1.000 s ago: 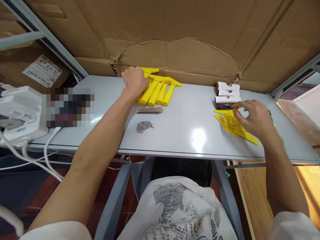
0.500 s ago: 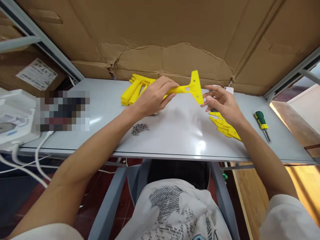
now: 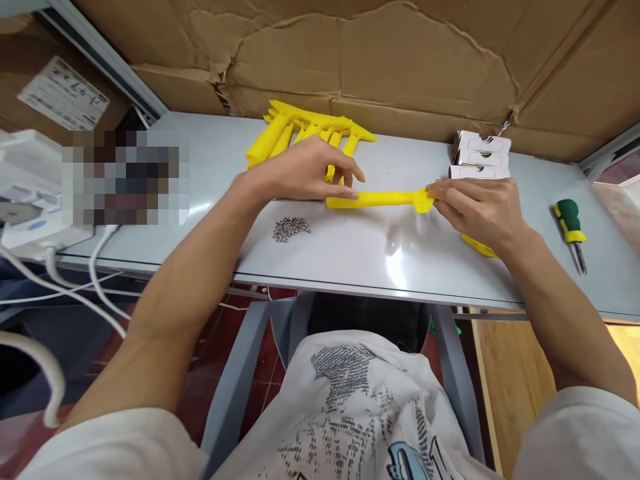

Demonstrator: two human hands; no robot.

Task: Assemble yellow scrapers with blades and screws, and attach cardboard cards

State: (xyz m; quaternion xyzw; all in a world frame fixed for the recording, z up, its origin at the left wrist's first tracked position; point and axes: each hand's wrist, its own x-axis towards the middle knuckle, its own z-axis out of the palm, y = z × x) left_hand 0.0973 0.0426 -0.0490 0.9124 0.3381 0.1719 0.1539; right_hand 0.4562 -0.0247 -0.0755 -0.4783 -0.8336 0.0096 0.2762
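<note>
A yellow scraper handle (image 3: 383,199) lies sideways above the white table, its wide head toward the right. My right hand (image 3: 483,207) pinches that head between thumb and fingers. Over the handle's grip end is my left hand (image 3: 310,170), fingers spread, its thumb at the grip; whether it touches cannot be told. Behind the left hand, several more yellow scraper handles (image 3: 265,141) are heaped. A pile of small metal screws (image 3: 291,229) sits in front of it. Flat yellow plates (image 3: 479,247) show partly from under my right hand and forearm.
White paper-wrapped packs (image 3: 480,160) are stacked at the back right. A green and yellow screwdriver (image 3: 569,223) lies far right. At left stand a white device (image 3: 35,193) with cables and a blurred patch. Cardboard (image 3: 375,60) walls the table's back.
The scraper handle has turned and come lower. My right hand has closed on its head, while my left hand has loosened from the grip. The view has tilted down.
</note>
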